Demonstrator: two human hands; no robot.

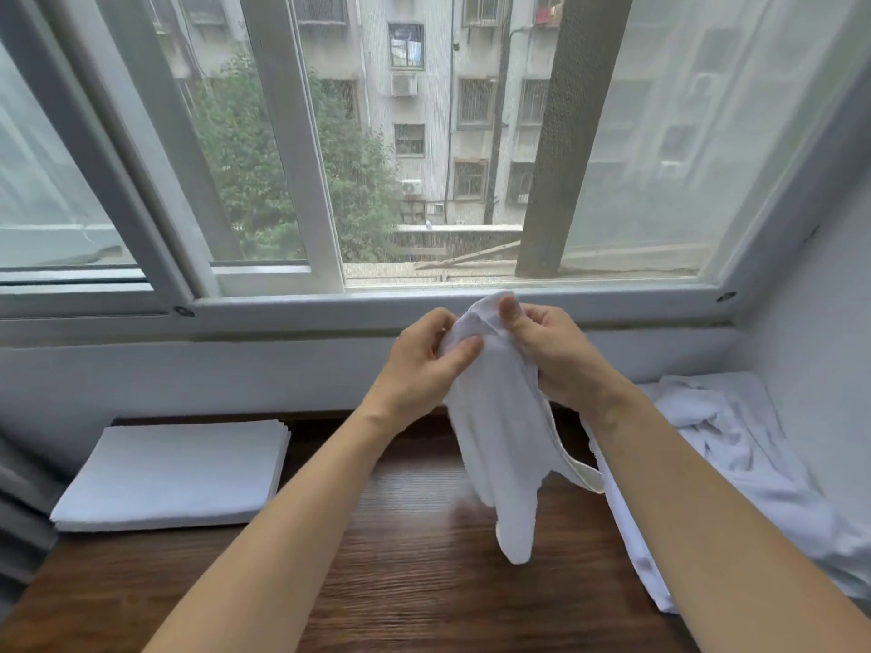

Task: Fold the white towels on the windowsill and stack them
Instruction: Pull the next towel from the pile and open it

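Left hand [424, 358] and right hand [549, 351] both pinch top of white towel [499, 445], which hangs above wooden windowsill [400, 558]. Folded stack [174, 473] sits left, unfolded pile [735, 445] right.

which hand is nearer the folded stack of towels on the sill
Left. The left hand grips the raised towel on the side toward the folded stack; the right hand grips it on the far side, nearer the unfolded pile.
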